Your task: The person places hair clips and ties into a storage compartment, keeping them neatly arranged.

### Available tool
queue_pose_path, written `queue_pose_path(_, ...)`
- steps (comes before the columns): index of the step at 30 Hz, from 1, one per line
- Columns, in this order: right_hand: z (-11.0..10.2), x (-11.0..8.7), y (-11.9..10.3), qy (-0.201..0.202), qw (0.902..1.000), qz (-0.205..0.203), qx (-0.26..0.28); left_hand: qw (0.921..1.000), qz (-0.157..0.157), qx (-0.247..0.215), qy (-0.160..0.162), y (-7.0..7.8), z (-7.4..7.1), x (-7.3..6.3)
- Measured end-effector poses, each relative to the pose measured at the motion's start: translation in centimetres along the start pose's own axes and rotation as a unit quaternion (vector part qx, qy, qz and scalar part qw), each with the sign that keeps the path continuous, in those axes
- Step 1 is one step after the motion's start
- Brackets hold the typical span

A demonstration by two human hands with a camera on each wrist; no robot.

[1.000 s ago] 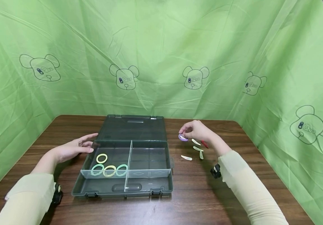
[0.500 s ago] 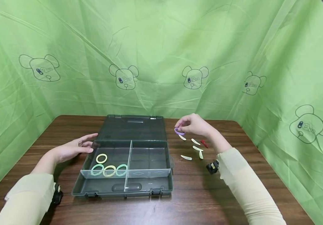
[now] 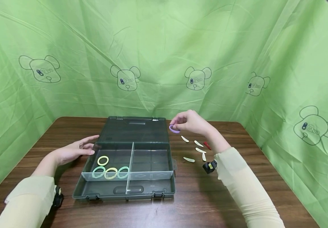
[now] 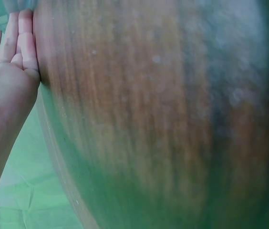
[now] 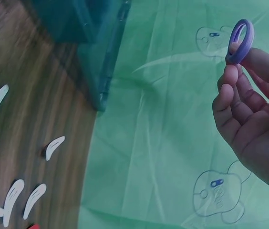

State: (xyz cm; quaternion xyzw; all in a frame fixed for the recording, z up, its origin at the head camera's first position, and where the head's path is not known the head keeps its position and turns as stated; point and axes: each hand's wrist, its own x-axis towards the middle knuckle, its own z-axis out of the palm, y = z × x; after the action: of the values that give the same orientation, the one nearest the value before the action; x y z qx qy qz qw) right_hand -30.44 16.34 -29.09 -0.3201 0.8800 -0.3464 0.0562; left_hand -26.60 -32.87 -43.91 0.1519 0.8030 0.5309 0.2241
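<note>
The right hand (image 3: 191,123) pinches a thin, round purple ring (image 5: 247,42) between thumb and fingers, above the brown wood-grain table (image 3: 198,202) and just right of the raised lid (image 3: 136,131) of a dark-grey translucent plastic box (image 3: 152,157). The left hand (image 3: 73,151) lies with loose fingers at the box's left wall, though fingertip contact is hard to make out. Two yellow rings (image 3: 99,161) and two mint-green rings (image 3: 119,175) lie in its large left compartment.

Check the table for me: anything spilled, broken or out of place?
Nothing seems spilled or broken. The hair clips look untidy, lying loose at mixed angles on the table, right of the open box.
</note>
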Motion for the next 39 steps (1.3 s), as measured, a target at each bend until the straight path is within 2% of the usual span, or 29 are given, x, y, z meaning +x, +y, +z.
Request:
queue_pose_path(7,0.0,0.8,-1.9,-0.001,0.9999,-0.017,0.001,1.0000,-0.001,0.000,0.003,0.1,0.1,0.1)
queue_pose_path(16,0.9,2.3,-4.5,0.000,0.9976,-0.069,-0.010,0.9999,-0.002,0.015,0.005,0.1,0.0,0.0)
queue_pose_path(25,2.1,3.8,-6.6,-0.018,0.9934,-0.110,-0.026,0.9999,-0.003,0.015,0.005,0.0,0.0,0.1)
queue_pose_path(39,5.2,6.1,-8.8,-0.024,0.9928,-0.115,0.023,1.0000,-0.006,-0.001,0.002,-0.1,0.0,0.0)
